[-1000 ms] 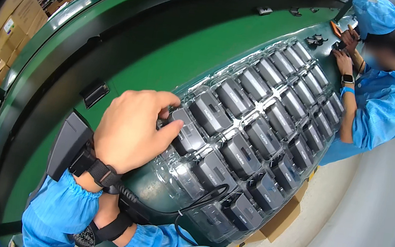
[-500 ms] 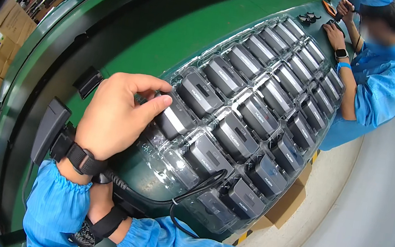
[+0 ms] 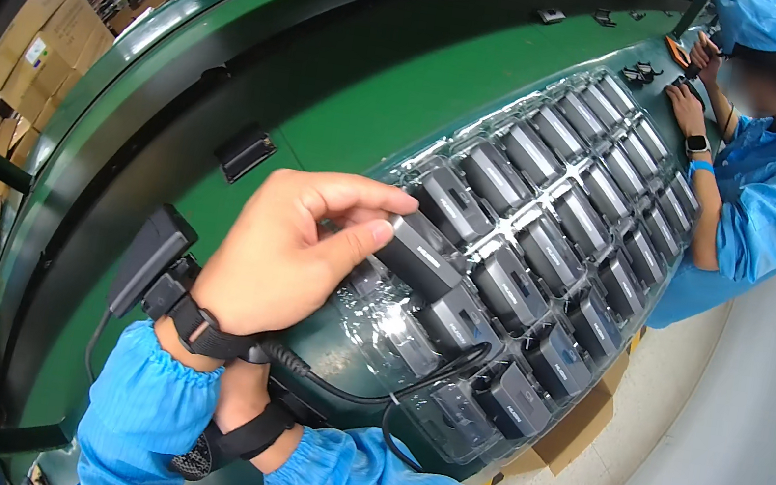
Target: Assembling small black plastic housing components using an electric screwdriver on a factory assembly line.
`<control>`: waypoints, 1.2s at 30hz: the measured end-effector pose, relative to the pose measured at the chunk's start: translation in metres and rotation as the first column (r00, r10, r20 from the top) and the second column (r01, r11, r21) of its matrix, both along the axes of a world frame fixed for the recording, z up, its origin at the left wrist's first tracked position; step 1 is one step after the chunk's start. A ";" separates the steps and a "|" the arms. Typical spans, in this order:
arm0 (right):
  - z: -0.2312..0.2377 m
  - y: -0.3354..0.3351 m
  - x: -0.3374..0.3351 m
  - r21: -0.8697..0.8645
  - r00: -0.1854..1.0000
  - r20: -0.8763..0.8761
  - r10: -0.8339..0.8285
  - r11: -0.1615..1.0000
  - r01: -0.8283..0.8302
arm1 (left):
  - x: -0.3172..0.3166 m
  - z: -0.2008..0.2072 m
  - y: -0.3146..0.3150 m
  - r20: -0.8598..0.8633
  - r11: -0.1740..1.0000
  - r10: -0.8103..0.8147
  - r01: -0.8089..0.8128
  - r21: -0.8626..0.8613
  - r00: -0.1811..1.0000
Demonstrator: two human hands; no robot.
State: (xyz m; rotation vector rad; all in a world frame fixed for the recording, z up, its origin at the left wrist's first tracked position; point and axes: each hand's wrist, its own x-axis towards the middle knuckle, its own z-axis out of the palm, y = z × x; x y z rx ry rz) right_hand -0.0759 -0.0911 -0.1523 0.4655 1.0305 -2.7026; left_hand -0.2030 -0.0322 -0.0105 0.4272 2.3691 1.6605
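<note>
My left hand point(image 3: 282, 253) pinches a dark grey box-shaped device point(image 3: 421, 257) by its near-left end, between thumb and forefinger. The device is tilted, partly over its neighbours at the near-left part of a clear plastic blister tray point(image 3: 399, 338). Several like devices fill other pockets, among them a device point(image 3: 510, 290) to the right. My right hand point(image 3: 242, 396) lies under my left wrist, beside a black cable point(image 3: 337, 394); its fingers are hidden, so what it holds does not show. Both wrists wear black straps, the left with a black module point(image 3: 153, 254).
A loose black part point(image 3: 246, 155) lies on the green work surface point(image 3: 345, 127). At the far right a co-worker point(image 3: 761, 196) in blue handles small parts beside an orange-edged item point(image 3: 678, 51). Cardboard boxes point(image 3: 49, 46) stand at left; an open carton point(image 3: 580, 428) sits below the tray.
The pinched device has come up from its pocket and turned on a slant. The whole scene has shifted right and slightly down in view. My right hand stays under the left wrist.
</note>
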 end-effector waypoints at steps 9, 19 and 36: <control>-0.007 0.001 0.007 -0.107 0.999 -0.029 0.019 0.994 -0.022 | 0.002 0.001 -0.001 0.133 0.993 -0.069 0.055 0.108 0.989; -0.019 -0.004 0.007 -0.062 0.995 -0.095 0.033 0.997 -0.039 | -0.002 0.000 -0.001 0.211 0.970 -0.115 0.064 0.235 0.971; 0.012 0.001 -0.003 -0.098 0.997 0.071 0.005 0.995 0.002 | -0.009 -0.006 -0.010 0.213 0.961 -0.136 0.077 0.266 0.968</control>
